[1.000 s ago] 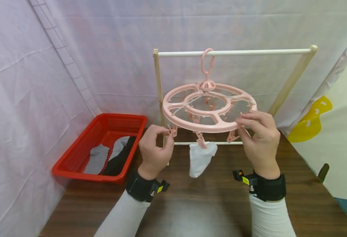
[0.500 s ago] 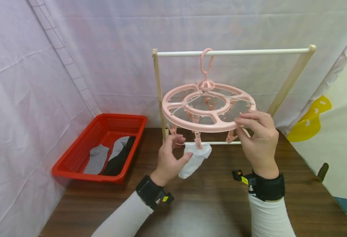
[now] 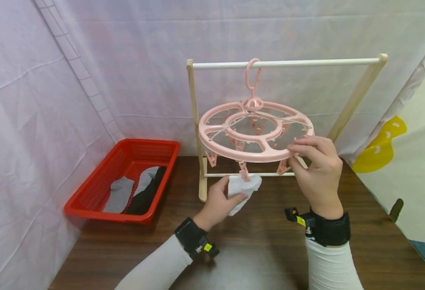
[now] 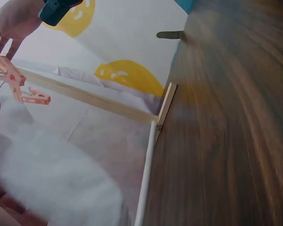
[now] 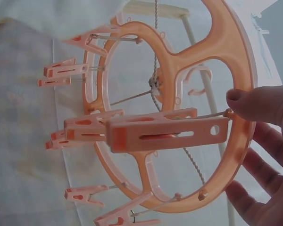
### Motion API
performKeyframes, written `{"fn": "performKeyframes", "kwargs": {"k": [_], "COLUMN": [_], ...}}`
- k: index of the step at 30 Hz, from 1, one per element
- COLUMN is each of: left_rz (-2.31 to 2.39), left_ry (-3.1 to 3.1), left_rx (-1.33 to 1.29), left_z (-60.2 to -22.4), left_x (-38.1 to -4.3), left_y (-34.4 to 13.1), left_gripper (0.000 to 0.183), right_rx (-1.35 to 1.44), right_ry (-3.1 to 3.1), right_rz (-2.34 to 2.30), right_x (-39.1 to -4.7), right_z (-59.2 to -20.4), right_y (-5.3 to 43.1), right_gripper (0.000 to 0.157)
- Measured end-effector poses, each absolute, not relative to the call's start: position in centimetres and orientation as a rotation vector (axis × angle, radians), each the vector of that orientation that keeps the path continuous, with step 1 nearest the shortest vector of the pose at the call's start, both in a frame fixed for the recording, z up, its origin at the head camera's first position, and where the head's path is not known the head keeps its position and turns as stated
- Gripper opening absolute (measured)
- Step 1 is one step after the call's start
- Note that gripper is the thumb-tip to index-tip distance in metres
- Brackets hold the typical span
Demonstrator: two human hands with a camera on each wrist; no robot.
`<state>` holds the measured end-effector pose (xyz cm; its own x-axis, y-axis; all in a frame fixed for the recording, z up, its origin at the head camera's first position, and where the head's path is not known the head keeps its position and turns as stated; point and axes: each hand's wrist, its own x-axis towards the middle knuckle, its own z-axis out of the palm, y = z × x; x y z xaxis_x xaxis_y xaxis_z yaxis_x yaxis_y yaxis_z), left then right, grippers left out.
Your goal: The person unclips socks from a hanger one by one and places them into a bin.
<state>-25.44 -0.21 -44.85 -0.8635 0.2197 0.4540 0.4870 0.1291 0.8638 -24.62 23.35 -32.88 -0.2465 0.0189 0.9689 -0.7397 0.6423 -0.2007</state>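
A pink round clip hanger (image 3: 267,155) hangs by its hook from a white rod. One of its clothespins (image 3: 244,171) grips the upper edge of a small white sock (image 3: 246,186). My left hand (image 3: 217,205) holds the sock's left side, thumb in front and fingers behind. In the left wrist view the sock (image 4: 61,174) looks blurred and lies between thumb and fingers. My right hand (image 3: 319,173) grips the hanger's rim at the right front. Seen from the right wrist, the thumb lies on the rim (image 5: 243,70) and the fingers curl behind it.
On the left stands a red basket (image 3: 121,217) holding grey socks (image 3: 119,193) and a black piece of cloth (image 3: 143,199). The wooden rack (image 3: 194,112) with its white rod (image 3: 307,63) stands on the brown table (image 3: 263,249). White cloth walls (image 3: 132,88) surround it.
My left hand has left the clip at the hanger's left and moved right and down to the white sock, which swung left and is now held. The right hand has stayed on the rim.
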Motion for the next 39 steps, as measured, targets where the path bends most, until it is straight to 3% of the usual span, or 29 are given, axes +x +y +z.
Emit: {"fn": "performKeyframes", "kwargs": {"k": [6, 11, 25, 39], "left_rz": [-1.756, -1.836, -1.855, -1.836], "left_ry": [-2.199, -2.216, -2.268, -2.306], "left_rx": [-0.658, -0.601, -0.558, -0.586], "left_z": [-42.9, -44.7, -48.2, -49.0], "left_x": [-24.0, -25.0, -27.2, -27.8], "left_y": [-0.1, 0.1, -0.2, -0.5], "left_gripper": [0.034, 0.024, 0.030, 0.029], "right_rx": [0.619, 0.643, 0.631, 0.592], "right_ry": [-1.725, -1.750, -2.040, -2.227], "right_rz": [0.767, 0.761, 0.636, 0.594], "right_x": [-24.5, -24.6, -24.6, -25.0], "right_z": [-32.8, -32.8, -32.9, -33.3], "right_y": [23.6, 23.8, 24.7, 24.7], "right_gripper": [0.012, 0.014, 0.026, 0.032]}}
